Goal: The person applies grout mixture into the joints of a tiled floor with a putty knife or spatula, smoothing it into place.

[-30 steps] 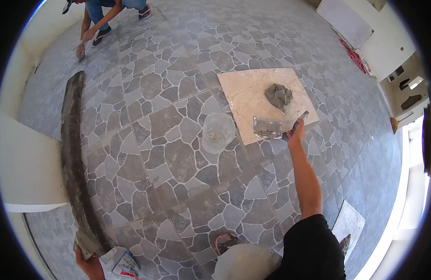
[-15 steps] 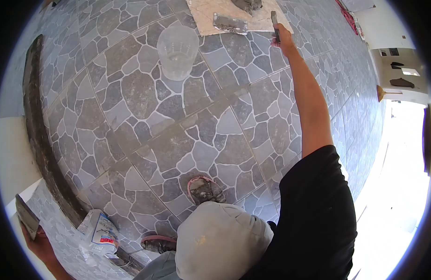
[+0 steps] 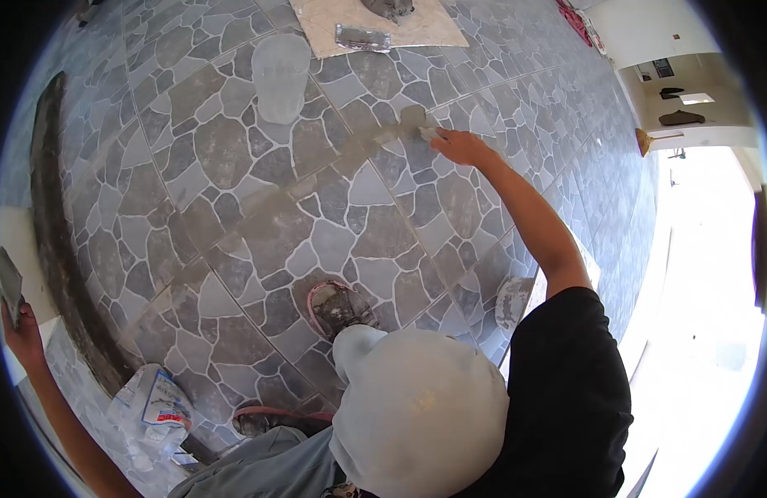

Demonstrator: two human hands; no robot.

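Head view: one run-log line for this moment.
right hand: holds scraper at tile joint | left hand: holds flat tool | clear container: on floor | grey lump: on board

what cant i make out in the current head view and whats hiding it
All in the head view:
Beige board, far side: cut off by the top edge.
Grey lump, top: cut off by the same edge.
Trowel, most of its grip: covered by the right hand.
Clear container, contents: too blurred to tell.
Bag, small print: too small and creased.
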